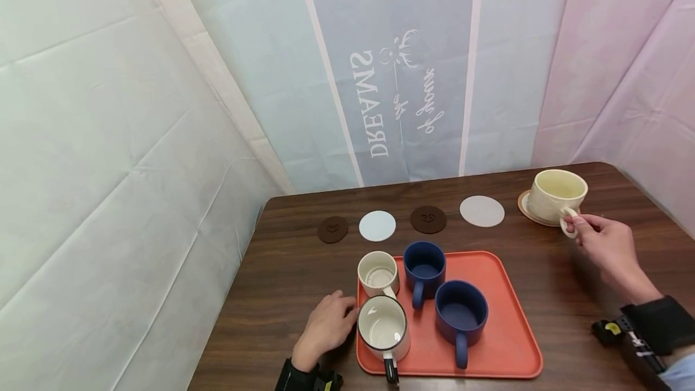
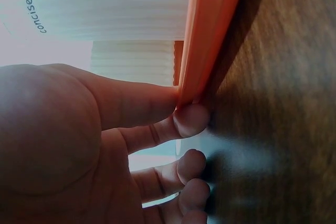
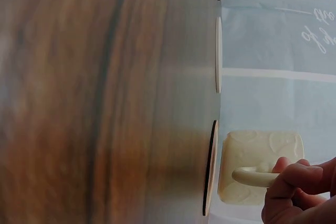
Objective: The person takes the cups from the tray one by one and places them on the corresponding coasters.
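Observation:
My right hand [image 1: 608, 246] pinches the handle of a cream cup [image 1: 556, 195] at the far right of the table. The cup is upright over a round coaster with a brown rim [image 1: 523, 205]; in the right wrist view a narrow gap seems to separate cup and coaster [image 3: 211, 171]. At the left edge of the orange tray [image 1: 510, 330], my left hand [image 1: 328, 321] pinches the rim between thumb and index finger, the other fingers near the tabletop. Beside that hand on the tray stand a white black-rimmed mug [image 1: 382, 324] and a smaller cream cup [image 1: 377, 273].
Two blue mugs, one farther back [image 1: 425, 267] and one nearer [image 1: 461, 312], stand on the tray. Behind it lie a dark brown coaster [image 1: 332, 230], a white one [image 1: 377, 225], another brown one [image 1: 428, 219] and a pale one [image 1: 482, 211]. Cloth curtains [image 1: 391, 77] border the table.

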A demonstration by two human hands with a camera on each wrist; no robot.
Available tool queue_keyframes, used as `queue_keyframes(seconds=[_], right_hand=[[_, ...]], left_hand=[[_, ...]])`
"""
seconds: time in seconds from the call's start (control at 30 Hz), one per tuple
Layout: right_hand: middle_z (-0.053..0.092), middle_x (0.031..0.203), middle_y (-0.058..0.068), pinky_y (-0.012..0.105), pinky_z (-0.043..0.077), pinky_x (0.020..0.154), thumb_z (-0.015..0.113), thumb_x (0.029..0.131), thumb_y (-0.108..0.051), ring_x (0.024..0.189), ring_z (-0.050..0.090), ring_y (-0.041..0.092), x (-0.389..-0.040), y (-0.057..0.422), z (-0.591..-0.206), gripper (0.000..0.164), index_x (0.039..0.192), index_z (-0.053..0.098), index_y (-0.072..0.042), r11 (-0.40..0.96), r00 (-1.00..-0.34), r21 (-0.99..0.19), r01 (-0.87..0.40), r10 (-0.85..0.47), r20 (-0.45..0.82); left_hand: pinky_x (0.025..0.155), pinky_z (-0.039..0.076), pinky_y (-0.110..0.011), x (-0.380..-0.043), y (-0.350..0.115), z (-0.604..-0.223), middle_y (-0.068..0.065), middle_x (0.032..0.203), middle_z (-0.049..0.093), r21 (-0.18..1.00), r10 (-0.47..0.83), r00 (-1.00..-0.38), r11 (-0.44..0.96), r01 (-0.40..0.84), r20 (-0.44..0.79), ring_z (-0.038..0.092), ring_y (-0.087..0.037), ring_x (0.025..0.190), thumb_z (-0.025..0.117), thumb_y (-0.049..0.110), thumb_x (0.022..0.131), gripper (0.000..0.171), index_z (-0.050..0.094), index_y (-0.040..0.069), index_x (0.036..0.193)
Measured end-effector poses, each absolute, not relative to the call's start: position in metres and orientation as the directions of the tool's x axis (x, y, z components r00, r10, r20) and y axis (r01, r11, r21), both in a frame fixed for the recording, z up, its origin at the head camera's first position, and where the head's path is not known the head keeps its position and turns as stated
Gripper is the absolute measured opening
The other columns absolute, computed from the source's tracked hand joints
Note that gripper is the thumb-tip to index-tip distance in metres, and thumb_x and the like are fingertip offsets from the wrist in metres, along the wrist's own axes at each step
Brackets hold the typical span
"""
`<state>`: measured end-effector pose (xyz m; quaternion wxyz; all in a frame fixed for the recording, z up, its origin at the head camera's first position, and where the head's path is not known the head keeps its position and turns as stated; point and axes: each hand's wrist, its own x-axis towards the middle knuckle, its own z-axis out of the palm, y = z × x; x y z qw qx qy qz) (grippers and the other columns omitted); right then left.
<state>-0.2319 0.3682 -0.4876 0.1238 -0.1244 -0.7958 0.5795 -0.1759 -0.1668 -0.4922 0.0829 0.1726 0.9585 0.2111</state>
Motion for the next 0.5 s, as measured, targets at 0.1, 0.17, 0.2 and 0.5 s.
queue_keyframes(seconds=[0.1, 0.17, 0.2, 0.5], right_hand=[[0.064, 0.073, -0.013, 0.021, 0.046, 0.050, 0.051, 0.111, -0.015, 0.060, 0.055, 0.003, -0.2347, 0.3707, -0.4871, 0.030, 0.118, 0.061, 0.013, 0.298, -0.940, -0.952, 0.067, 0.340, 0.040], [0.065, 0.074, -0.014, 0.021, 0.046, 0.050, 0.050, 0.111, -0.017, 0.060, 0.055, 0.003, -0.2364, 0.3715, -0.4863, 0.035, 0.122, 0.058, 0.016, 0.303, -0.943, -0.950, 0.073, 0.332, 0.034], [0.065, 0.074, -0.015, 0.021, 0.046, 0.050, 0.050, 0.112, -0.017, 0.060, 0.054, 0.003, -0.2371, 0.3715, -0.4859, 0.038, 0.124, 0.056, 0.018, 0.310, -0.943, -0.947, 0.077, 0.330, 0.032], [0.060, 0.070, -0.011, 0.022, 0.043, 0.048, 0.048, 0.112, -0.016, 0.059, 0.052, 0.004, -0.2407, 0.3728, -0.4867, 0.043, 0.131, 0.051, 0.022, 0.351, -0.941, -0.932, 0.094, 0.337, 0.032]], left_hand=[[0.062, 0.037, -0.031, -0.1761, -0.1671, -0.4925, 0.005, 0.076, 0.045, 0.434, 0.366, -0.926, 0.851, 0.295, -0.088, 0.043, -0.015, 0.071, 0.067, 0.024, 0.103, 0.018, 0.070, 0.023, 0.085], [0.063, 0.037, -0.031, -0.1762, -0.1672, -0.4926, 0.004, 0.077, 0.045, 0.436, 0.366, -0.927, 0.851, 0.294, -0.089, 0.043, -0.015, 0.071, 0.067, 0.024, 0.103, 0.017, 0.071, 0.023, 0.086], [0.063, 0.037, -0.031, -0.1763, -0.1673, -0.4926, 0.004, 0.076, 0.045, 0.437, 0.365, -0.927, 0.850, 0.293, -0.089, 0.043, -0.015, 0.071, 0.067, 0.024, 0.103, 0.017, 0.071, 0.023, 0.086], [0.062, 0.037, -0.030, -0.1767, -0.1674, -0.4930, 0.004, 0.076, 0.046, 0.450, 0.360, -0.928, 0.848, 0.280, -0.099, 0.043, -0.015, 0.071, 0.067, 0.025, 0.103, 0.016, 0.072, 0.023, 0.089]])
